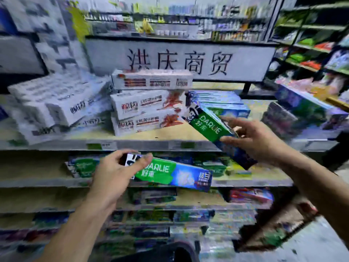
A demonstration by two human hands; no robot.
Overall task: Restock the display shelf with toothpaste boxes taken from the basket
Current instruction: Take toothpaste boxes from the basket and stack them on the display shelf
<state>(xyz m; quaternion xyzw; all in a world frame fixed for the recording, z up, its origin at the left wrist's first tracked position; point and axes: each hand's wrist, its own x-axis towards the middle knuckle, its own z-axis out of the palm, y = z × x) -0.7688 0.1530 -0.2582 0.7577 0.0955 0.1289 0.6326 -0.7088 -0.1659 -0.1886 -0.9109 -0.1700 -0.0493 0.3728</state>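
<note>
My left hand (115, 171) grips the left end of a green and blue Darlie toothpaste box (175, 173), held level in front of the second shelf. Higher up, my right hand (251, 138) holds a second Darlie box (209, 125), thumb and fingers around its lower end. That box tilts up to the left, its top end over the top shelf (132, 143) beside a stack of blue boxes (219, 102). The picture is blurred. The basket is not clearly in view.
White toothpaste boxes (145, 106) are stacked on the top shelf at centre and left. A white sign with black characters (179, 60) stands behind them. Lower shelves hold more green and blue boxes (83, 165). Another shelving unit (311, 44) stands at right.
</note>
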